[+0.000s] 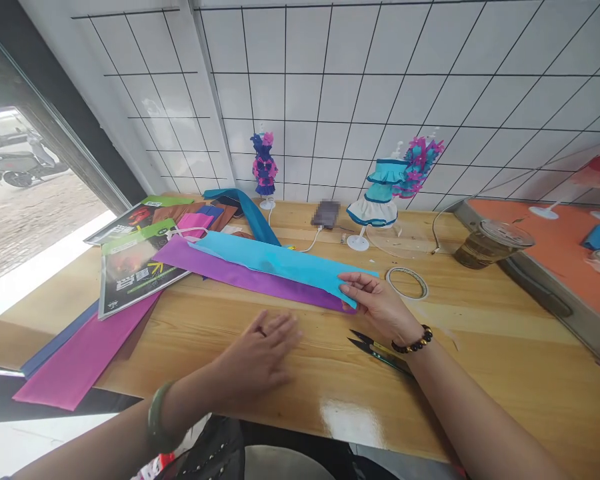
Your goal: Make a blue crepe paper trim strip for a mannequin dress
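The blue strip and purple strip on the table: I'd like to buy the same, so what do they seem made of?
The blue strip: probably crepe or tissue paper, matte; it lies flat and thin with crisp straight edges. The purple strip: likely the same paper, matte, no sheen. Thin non-woven fabric cannot be ruled out.

Bare table (480, 373) is lying open along the near edge and right of the right hand (377, 305). Scissors (375, 350) are lying just beside that wrist, a tape ring (407, 282) just past the fingers. The blue strip (280, 262) and purple strip (240, 275) are stretching across the middle, before the dolls (380, 193) at the wall. A cup (490, 243) and tray (560, 250) are closing the right side; magazines (130, 267) are crowding the left.
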The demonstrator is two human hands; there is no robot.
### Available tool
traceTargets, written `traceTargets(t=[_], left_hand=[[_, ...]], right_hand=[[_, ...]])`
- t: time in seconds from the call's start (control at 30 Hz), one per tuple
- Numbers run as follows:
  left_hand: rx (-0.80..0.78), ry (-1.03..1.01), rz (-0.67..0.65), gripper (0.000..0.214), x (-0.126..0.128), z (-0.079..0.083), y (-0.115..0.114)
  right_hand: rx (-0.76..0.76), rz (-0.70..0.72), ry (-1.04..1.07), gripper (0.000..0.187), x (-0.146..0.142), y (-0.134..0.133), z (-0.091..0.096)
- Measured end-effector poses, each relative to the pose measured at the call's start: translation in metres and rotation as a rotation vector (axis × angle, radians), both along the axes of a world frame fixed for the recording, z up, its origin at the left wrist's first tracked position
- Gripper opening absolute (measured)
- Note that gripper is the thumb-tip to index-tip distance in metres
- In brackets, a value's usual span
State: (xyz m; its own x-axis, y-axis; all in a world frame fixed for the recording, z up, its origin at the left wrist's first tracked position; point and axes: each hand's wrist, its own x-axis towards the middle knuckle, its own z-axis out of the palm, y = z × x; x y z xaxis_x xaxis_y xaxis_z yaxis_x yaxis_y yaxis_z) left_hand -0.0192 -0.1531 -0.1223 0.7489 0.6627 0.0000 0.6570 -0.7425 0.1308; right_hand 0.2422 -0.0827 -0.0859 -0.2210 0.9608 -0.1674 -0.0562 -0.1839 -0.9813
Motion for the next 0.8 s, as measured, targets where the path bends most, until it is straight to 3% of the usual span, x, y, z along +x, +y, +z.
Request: traceTargets(t=[0.17,0.27,0.33,0.37,0.5,0.57,0.67,0.8], left_hand=[[0.283,0.02,0.536,0.058,-0.087,-0.013,0.013],[0.463,0.015,0.699,0.055,-0.112,-0.008,0.015],[0.416,0.024,0.666,0.051,-0.094,-0.002,0.011],[0.356,0.019,0.586,0.05,-0.076,0.001,0.009],[0.063,-0.029,0.008,0.057,0.01,0.007,-0.004],[-0.006,-0.064,-0.141,0.061,0.034,0.008,-0.004],[-0.021,-0.075,-0.118,0.064,0.036,0.005,0.006],[0.054,-0.05,0.127,0.063,-0.002,0.0,0.021]], right_hand=[[0.003,0.005,0.054,0.034,-0.001,0.001,-0.001],[-0.024,0.012,0.076,0.034,-0.005,-0.002,-0.002],[-0.034,0.023,0.1,0.033,-0.007,-0.003,-0.002],[-0.034,0.025,0.107,0.032,-0.007,-0.004,-0.002],[-0.013,0.002,0.102,0.033,-0.006,-0.004,-0.001],[0.01,-0.006,0.078,0.035,-0.005,-0.002,-0.002],[0.042,0.038,0.002,0.035,-0.002,-0.001,-0.006],[0.083,0.243,-0.129,0.033,-0.003,-0.004,-0.01]])
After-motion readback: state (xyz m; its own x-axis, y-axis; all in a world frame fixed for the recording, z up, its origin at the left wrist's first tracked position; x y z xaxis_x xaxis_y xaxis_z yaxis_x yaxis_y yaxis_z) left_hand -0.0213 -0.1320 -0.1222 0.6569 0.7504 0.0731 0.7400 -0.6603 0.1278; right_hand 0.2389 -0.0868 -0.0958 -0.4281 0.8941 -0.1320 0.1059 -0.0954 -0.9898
